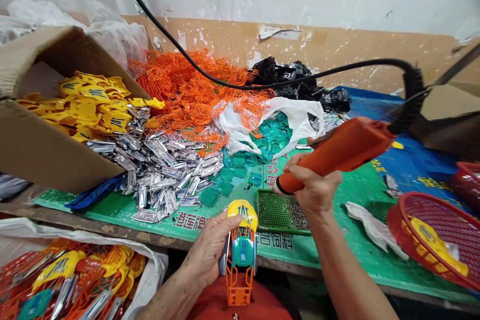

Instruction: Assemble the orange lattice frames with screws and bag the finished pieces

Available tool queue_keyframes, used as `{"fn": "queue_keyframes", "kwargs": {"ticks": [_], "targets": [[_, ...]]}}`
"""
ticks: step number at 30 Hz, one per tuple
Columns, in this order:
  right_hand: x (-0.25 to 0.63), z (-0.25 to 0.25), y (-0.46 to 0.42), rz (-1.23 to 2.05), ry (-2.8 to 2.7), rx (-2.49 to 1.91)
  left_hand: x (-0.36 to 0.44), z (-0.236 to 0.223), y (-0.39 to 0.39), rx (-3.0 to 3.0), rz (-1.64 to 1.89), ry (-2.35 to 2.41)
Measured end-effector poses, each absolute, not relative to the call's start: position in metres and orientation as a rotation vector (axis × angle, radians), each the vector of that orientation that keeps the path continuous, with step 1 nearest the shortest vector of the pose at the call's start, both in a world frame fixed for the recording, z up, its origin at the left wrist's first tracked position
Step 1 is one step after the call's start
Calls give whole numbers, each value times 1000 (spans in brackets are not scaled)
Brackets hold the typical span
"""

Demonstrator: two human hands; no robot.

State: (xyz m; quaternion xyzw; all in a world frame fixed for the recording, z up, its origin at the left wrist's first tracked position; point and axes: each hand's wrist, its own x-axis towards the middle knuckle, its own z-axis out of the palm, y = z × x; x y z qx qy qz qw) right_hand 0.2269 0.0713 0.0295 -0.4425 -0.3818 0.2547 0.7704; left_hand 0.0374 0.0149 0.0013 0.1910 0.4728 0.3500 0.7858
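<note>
Red shirt (pixel 264 302) fills the bottom edge; just above it the left hand (pixel 210 252) clamps an upright plastic toy (pixel 242 252) with a yellow cap, teal body and orange lattice (a snug grip like this keeps it steady). The right hand (pixel 313 187) wraps an orange corded tool (pixel 337 152), its tip just above a green perforated tray (pixel 272 212).
</note>
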Motion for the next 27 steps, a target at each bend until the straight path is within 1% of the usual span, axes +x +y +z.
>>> {"fn": "queue_keyframes", "kwargs": {"ticks": [13,27], "targets": [[223,16,74,577,-857,-948,37,-2,15,428,741,1022],[221,18,72,564,-876,-1000,36,-5,18,416,696,998]]}}
